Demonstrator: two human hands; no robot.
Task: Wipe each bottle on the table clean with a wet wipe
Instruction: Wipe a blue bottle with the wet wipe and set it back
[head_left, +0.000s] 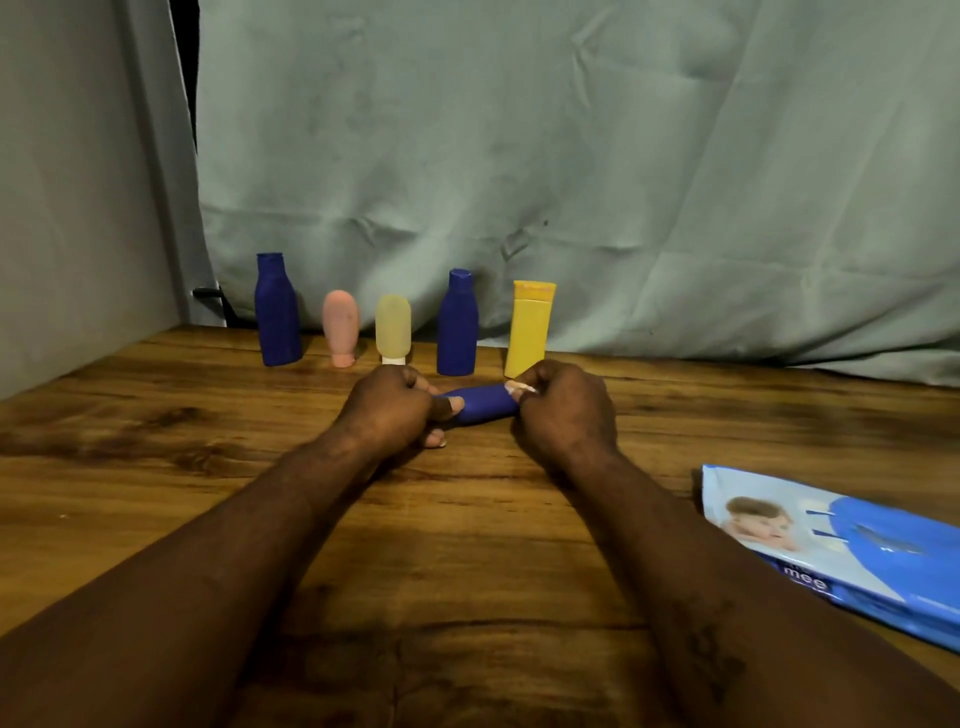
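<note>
1. The held blue bottle (483, 405) lies sideways between both hands, just above the wooden table (156, 467) and just in front of the standing row.
2. The left hand (395, 410) has its fingers curled round one end. The right hand (563, 410) pinches a scrap of white wet wipe (519, 387) against the other end.
3. Risk: the smooth plastic, dampened by the wipe, could twist out of the left grip if the right hand rubs hard.
4. Risk: the yellow tube (530, 327) stands right behind the right knuckles, and the short blue bottle (457, 325) just behind the held one. A wide stroke could topple either. The pink bottle (340, 327) and pale yellow bottle (393, 327), balanced on narrow caps, look likeliest to follow.
5. Only a little wipe shows, so it may be bunched and cover little surface.
6. The tall blue bottle (278, 312) looks matte with sloped shoulders; the wipe pack (831, 540) is glossy soft film, lying well to the right
</note>
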